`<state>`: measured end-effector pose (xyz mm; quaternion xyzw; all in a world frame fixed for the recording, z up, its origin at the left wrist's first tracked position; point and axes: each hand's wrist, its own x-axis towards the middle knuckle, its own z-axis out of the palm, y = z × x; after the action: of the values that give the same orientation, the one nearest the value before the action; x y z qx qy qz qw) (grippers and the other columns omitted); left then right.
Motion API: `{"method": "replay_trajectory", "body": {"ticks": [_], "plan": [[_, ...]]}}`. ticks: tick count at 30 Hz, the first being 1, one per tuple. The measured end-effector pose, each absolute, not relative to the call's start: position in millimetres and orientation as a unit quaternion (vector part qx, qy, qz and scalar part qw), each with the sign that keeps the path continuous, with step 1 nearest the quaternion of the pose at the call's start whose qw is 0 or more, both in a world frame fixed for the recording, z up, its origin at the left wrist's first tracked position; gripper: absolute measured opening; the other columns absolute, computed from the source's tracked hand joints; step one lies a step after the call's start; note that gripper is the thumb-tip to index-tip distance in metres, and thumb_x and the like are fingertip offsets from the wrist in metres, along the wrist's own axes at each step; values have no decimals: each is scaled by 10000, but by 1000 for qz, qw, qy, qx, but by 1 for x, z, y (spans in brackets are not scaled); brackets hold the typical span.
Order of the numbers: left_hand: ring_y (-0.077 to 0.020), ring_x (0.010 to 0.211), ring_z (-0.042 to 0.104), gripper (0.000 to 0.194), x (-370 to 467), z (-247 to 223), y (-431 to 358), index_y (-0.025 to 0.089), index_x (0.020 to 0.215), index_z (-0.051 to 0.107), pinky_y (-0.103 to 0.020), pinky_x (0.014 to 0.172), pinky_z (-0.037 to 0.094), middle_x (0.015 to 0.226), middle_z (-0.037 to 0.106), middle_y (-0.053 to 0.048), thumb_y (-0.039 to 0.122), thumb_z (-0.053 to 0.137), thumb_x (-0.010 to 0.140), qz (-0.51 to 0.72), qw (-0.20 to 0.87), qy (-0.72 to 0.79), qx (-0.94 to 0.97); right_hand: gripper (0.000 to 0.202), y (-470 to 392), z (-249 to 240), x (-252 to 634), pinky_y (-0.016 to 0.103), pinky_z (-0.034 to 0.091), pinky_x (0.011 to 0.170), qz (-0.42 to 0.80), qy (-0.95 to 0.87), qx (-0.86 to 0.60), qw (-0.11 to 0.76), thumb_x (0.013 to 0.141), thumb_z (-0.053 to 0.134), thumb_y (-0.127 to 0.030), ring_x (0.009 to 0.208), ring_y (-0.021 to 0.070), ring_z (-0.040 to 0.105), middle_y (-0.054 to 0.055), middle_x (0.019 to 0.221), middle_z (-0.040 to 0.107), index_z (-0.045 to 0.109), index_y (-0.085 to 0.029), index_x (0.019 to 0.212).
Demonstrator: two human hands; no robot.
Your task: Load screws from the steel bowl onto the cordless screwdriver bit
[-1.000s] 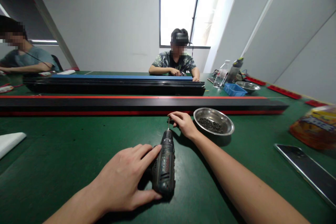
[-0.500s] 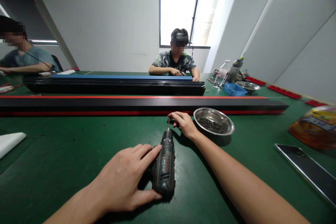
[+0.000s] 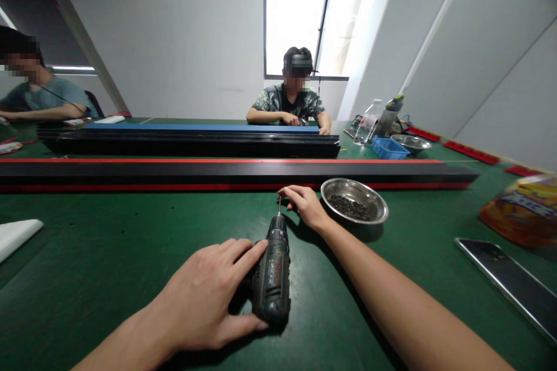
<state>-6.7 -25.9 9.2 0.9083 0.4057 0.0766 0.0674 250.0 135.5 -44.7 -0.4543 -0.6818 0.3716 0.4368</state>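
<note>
My left hand (image 3: 213, 290) grips a black cordless drill (image 3: 273, 278) from its left side, thumb at the rear and fingers along the body. The drill lies low over the green table, its thin bit (image 3: 279, 206) pointing away from me. At the bit's tip my right hand (image 3: 303, 204) has its fingers curled together, close in front of the bit. Whatever is between those fingertips is too small to make out. Just right of that hand stands a metal bowl (image 3: 378, 215) with many small dark screws (image 3: 349, 207) in it.
A long black and red bar (image 3: 174, 173) crosses the table beyond my hands, with dark profiles (image 3: 209, 142) behind it. A phone (image 3: 509, 284) and an orange-yellow bag (image 3: 522, 211) lie right. Two co-workers sit farther off, near a bottle (image 3: 366, 123) and a blue basket (image 3: 389, 149).
</note>
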Motion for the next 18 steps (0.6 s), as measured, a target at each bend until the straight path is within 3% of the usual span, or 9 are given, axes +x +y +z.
{"method": "replay_trajectory", "body": {"ticks": [18], "plan": [[-375, 1208, 674, 957, -7, 7, -26, 209, 1621, 409, -537, 1013, 583, 1454, 635, -170, 636, 787, 852, 92, 66, 404, 908, 422, 136, -46, 250, 294, 498, 654, 370, -685, -453, 435, 977, 603, -513, 669, 175, 678, 96, 966, 807, 826, -155, 985]]}}
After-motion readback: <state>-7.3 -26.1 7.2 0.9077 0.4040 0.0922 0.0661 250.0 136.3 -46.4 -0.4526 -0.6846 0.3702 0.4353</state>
